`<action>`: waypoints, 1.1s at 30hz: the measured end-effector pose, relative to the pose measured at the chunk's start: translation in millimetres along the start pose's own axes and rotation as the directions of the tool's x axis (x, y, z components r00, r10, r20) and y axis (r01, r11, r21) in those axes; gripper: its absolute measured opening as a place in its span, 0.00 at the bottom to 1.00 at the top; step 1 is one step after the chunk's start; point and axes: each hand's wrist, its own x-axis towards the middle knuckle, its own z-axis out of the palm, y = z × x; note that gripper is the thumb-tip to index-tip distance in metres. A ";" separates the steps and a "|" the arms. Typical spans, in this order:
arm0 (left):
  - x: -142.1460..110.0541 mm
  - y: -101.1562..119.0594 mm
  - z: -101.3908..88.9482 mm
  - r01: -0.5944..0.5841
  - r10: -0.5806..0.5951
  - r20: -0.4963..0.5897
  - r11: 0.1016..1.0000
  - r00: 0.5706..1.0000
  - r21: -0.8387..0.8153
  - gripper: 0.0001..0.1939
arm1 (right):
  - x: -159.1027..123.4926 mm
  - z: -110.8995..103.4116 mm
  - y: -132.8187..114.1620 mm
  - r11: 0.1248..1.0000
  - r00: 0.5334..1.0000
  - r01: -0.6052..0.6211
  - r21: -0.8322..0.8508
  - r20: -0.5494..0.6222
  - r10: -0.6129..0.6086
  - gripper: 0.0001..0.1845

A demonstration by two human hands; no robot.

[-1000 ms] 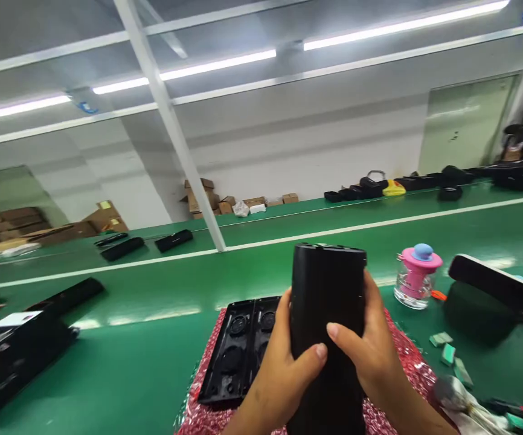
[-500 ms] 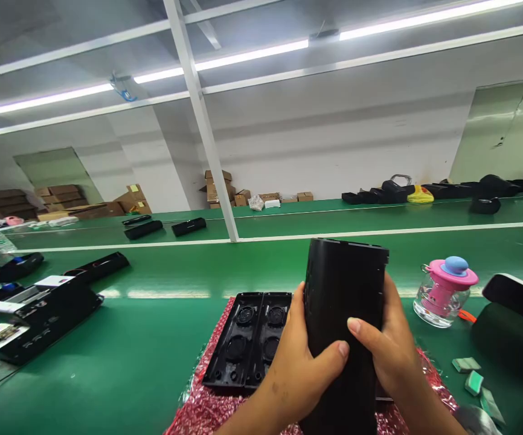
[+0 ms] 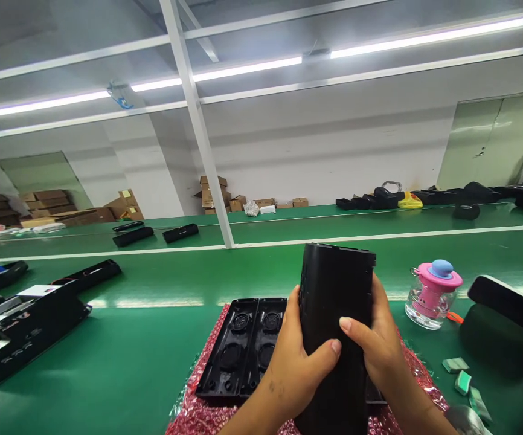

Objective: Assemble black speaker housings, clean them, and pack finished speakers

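A long black plastic housing (image 3: pixel 334 290) is held upright, tilted slightly, between both of my hands. My left hand (image 3: pixel 295 362) wraps its left side with the thumb across the front face. On the opposite side, my right hand (image 3: pixel 381 338) grips the edge, its thumb also pressed on the front. Behind and left of my left hand, black plastic shells with round speaker-like recesses (image 3: pixel 247 350) lie on pink bubble wrap (image 3: pixel 207 386). The fingers at the back of the housing are hidden.
A glass jar with a pink lid (image 3: pixel 432 296) stands at right, near small green-white pieces (image 3: pixel 463 382) and a black curved part (image 3: pixel 510 308). Larger black casings (image 3: pixel 30 332) sit at left on the green table (image 3: pixel 121 362). A white post (image 3: pixel 205 139) rises behind.
The view has shifted slightly, so the scene sits a little lower and farther left. Both hands keep the same hold on the black housing.
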 end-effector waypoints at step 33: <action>-2.4 11.5 3.6 -0.079 0.080 0.145 0.997 0.986 -0.016 0.47 | -18.4 -0.8 -24.3 0.966 0.993 0.107 -0.234 -0.032 -0.118 0.40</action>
